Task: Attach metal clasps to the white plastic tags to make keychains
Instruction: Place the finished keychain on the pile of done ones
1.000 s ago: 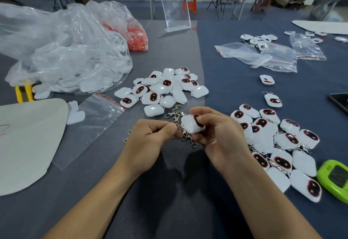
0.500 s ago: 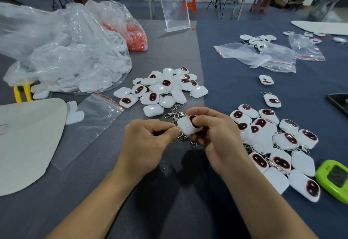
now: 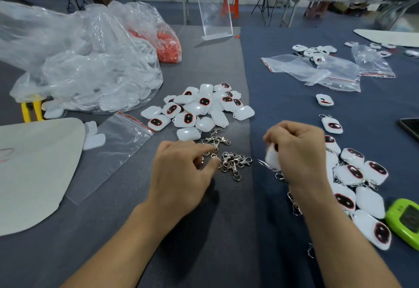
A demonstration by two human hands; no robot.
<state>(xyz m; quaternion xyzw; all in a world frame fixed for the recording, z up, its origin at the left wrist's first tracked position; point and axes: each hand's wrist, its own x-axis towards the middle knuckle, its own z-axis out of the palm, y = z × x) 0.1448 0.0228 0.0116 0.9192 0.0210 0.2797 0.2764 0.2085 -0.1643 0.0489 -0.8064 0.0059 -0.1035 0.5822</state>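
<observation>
Tabletop (image 3: 215, 231) stock, left to right: clear plastic bag (image 3: 79, 60) of white parts; heap of white tags (image 3: 199, 108) at centre, beyond the hands. Left hand (image 3: 181, 174), fingers curled down, thumb and forefinger touching the near edge of the metal clasps (image 3: 233, 161); whether it pinches one cannot be told. Right hand (image 3: 299, 154), fingers curled around one blurred white tag (image 3: 271, 157), just right of the clasps; keychains (image 3: 358, 174) and green device (image 3: 405, 219) beside it.

Tags (image 3: 199, 108), beyond left hand (image 3: 181, 174): white, black ovals ringed red.
Clasps (image 3: 233, 161), beside left hand: silver.
Device (image 3: 405, 222), right of right hand (image 3: 299, 154): lime green.
Table cover (image 3: 215, 231): grey, navy.
</observation>
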